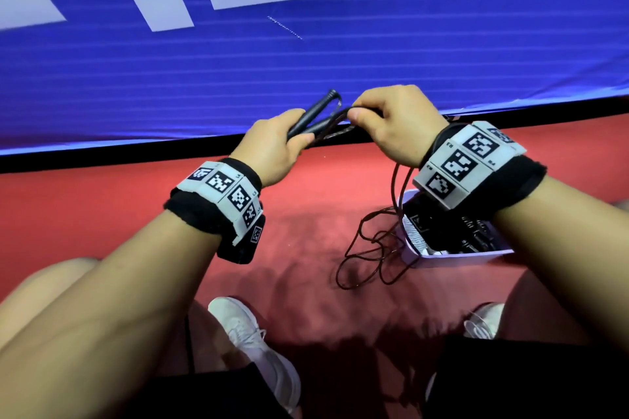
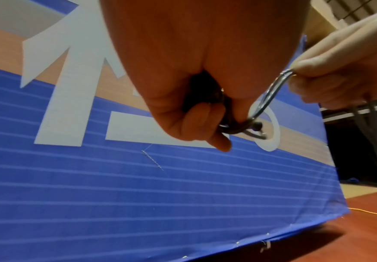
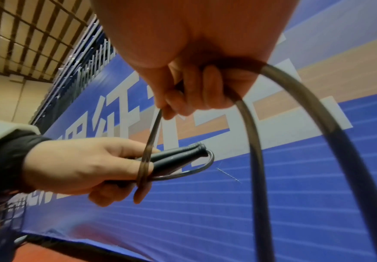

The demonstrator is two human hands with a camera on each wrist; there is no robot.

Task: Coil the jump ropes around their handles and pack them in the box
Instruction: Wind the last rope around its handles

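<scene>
My left hand (image 1: 279,143) grips the two black handles (image 1: 315,114) of a jump rope side by side, their tips pointing up and away. In the right wrist view the handles (image 3: 178,157) show a turn of dark rope (image 3: 146,156) around them. My right hand (image 1: 391,122) pinches the rope (image 1: 343,114) just right of the handles. From that hand the slack rope (image 1: 371,248) hangs down to a loose tangle on the red floor. The pale lilac box (image 1: 452,257) sits on the floor under my right wrist, with dark items inside.
A large blue banner (image 1: 238,71) with white lettering stands upright just ahead, its black bottom edge at the red floor (image 1: 306,201). My white shoes (image 1: 252,343) and knees fill the near foreground. A yellow cord (image 2: 371,212) lies on the floor at far right.
</scene>
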